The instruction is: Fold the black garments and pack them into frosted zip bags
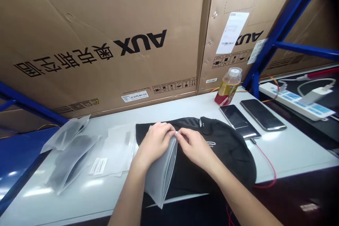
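Note:
My left hand (158, 141) is closed on the upper part of a frosted plastic bag (160, 176), which hangs in grey translucent layers below the fingers. My right hand (196, 147) pinches the bag's top corner, its fingertips meeting those of the left. A tiny white piece shows between the fingertips, too small to name. Beneath both hands lies a black cloth item (225, 148) with white print, spread over the table. To the left are a clear bag with a white label (98, 166), a dark-filled frosted bag (71, 162) and another frosted bag (66, 134).
Two phones (239, 122) (262, 114) lie at the right, one on a red cable. Behind them stands a drink bottle (228, 86). A white power strip (295, 100) is farther right. Large cartons (106, 14) and blue rack posts (286, 17) bound the white table (87, 204) at the back.

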Demonstrator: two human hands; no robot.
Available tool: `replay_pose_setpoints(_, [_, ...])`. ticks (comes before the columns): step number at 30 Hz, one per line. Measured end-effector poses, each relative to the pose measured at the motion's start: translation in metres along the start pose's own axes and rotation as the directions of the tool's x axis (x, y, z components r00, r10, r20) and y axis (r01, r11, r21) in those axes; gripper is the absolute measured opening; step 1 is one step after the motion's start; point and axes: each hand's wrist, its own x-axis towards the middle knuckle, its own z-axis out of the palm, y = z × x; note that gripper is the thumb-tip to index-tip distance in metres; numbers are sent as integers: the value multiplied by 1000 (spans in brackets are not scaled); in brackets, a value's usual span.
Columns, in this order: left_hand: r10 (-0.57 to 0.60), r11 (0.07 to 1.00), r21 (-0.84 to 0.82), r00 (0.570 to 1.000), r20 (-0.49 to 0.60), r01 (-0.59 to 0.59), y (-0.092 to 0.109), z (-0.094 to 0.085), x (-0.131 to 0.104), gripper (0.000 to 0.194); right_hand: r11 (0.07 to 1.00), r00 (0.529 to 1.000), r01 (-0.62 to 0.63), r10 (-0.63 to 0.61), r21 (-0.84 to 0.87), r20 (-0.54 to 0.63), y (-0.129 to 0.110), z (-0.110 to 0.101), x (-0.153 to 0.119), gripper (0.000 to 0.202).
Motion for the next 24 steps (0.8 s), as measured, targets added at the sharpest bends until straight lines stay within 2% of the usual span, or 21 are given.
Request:
replay_pose_setpoints(4, [-80, 997, -32, 991, -105, 77, 5, 7, -6, 20, 1000, 1000, -9, 9, 28, -9, -3, 4, 1, 36])
replay_pose_setpoints(8, [-164, 986, -10, 950, -266, 168, -1, 10, 0, 22, 998, 999, -35, 33, 49, 38, -18, 16, -19, 36])
replay_pose_setpoints(13, [-230, 961, 56, 900, -369, 269, -13, 5, 13, 22, 995, 967, -94, 82, 38, 242, -38, 31, -64, 35])
replay_pose_setpoints(15, [-241, 953, 87, 900, -363, 290, -13, 4, 9, 22, 996, 954, -92, 89, -5, 287, -41, 31, -76, 35])
replay_pose_setpoints(17, [-245, 947, 116, 908, -341, 299, -7, 8, -6, 27, 996, 956, -77, 88, -50, 281, -39, 25, -81, 36])
replay_pose_setpoints(19, [-267, 936, 147, 919, -288, 318, 1, 16, -31, 45, 995, 964, -64, 80, -74, 253, -31, 14, -80, 36])
replay_pose_setpoints(21, [-330, 913, 190, 927, -181, 362, 9, 28, -59, 65, 995, 978, -58, 72, -79, 197, -20, 1, -75, 35])
replay_pose_setpoints(22, [-372, 895, 211, 919, -129, 392, 12, 34, -71, 73, 995, 983, -60, 73, -81, 166, -13, -7, -72, 36])
replay_pose_setpoints(24, [-441, 862, 238, 894, -83, 447, 17, 43, -90, 78, 992, 989, -80, 90, -93, 116, 0, -19, -68, 37])
